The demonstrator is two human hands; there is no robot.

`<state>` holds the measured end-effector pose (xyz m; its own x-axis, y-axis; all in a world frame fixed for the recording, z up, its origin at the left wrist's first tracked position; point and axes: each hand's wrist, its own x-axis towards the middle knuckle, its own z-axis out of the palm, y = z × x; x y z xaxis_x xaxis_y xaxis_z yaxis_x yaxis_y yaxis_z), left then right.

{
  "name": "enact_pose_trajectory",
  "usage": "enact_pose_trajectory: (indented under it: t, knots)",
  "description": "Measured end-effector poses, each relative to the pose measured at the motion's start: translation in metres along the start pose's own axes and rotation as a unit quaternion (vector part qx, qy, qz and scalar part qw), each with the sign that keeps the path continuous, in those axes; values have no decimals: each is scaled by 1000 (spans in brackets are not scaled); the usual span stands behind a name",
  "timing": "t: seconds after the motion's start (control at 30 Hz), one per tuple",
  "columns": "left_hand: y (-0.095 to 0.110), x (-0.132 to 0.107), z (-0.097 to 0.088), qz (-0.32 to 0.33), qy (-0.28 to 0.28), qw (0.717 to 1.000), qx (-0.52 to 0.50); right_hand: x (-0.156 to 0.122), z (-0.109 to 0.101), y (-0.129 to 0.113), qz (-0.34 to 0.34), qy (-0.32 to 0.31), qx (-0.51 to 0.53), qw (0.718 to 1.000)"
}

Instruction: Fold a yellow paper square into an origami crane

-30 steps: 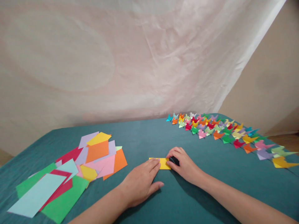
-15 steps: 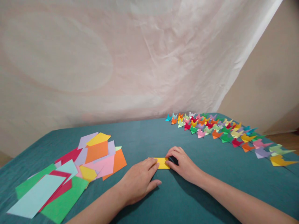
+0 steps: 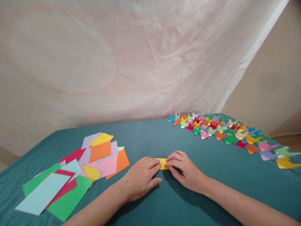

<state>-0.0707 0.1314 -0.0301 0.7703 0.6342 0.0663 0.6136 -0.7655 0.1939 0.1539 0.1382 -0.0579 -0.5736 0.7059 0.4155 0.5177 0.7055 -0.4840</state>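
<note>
Paper rectangle, small, flat and yellow [image 3: 164,164], on teal cloth-covered tabletop [image 3: 141,135], between both hands.
Loose, overlapping sheets of multicoloured paper [image 3: 100,152] lie to the left; rows of small, multicoloured folded-paper birds [image 3: 220,135] stand to the right; pale, creased fabric [image 3: 141,62] hangs behind. Fingers partly cover both ends of the rectangle. Long axis runs left to right across the tabletop. Visible face plain and bright, edges straight. Left hand [image 3: 144,177] spread flat, thumb apart, fingertips resting on the left end; right hand [image 3: 184,169] half-curled, fingertips at the right end, palm contents cannot be told.
</note>
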Motion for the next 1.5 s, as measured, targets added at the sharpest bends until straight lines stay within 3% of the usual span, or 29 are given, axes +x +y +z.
enact_pose_trajectory:
  t: [0.17,0.67,0.97,1.27,1.5]
  knots:
    - [-1,-1,-1,3,3,1000,-5,0,0,-8,-21,-66,-44,997]
    - [-1,-4,-1,8,-5,1000,11,1,-6,-13,-92,-146,-190,966]
    - [-2,-5,-1,6,-14,1000,15,-2,-18,-18,-67,-174,-238,953]
    - [0,-5,-3,27,-3,999,24,-5,-23,-22,-34,-178,-244,953]
    - [-1,-4,-2,25,2,999,30,-11,-6,-12,-47,-111,-163,979]
